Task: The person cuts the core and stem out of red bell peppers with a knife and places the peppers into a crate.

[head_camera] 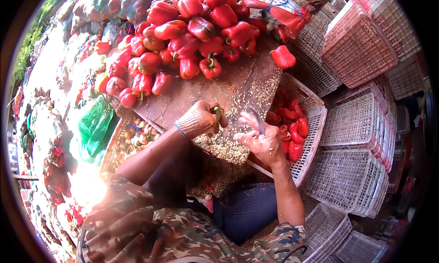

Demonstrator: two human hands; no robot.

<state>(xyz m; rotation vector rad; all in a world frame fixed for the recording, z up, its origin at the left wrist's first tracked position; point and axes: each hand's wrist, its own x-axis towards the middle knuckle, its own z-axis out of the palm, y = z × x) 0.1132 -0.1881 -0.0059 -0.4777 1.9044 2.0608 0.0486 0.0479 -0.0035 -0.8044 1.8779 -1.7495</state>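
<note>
My left hand (pixel 200 119), in a knit glove, is closed around a green pepper stem (pixel 217 114) over the wooden board (pixel 205 91). To its right my bare right hand (pixel 262 139) holds a small dark knife (pixel 257 119), its fingers partly spread. Pale seeds (pixel 226 144) lie scattered under and between both hands, thickest at the board's near edge. A large heap of whole red bell peppers (pixel 183 45) covers the far part of the board. One red pepper (pixel 283 57) rests by itself at the far right corner.
A plastic crate (pixel 313 139) at the right holds red pepper pieces (pixel 295 132). Another crate (pixel 113 143) at the left contains cores and scraps (pixel 139 134), beside a green mesh bag (pixel 96 125). Stacked crates (pixel 353 119) line the right side; filled net sacks (pixel 99 5) lie far left.
</note>
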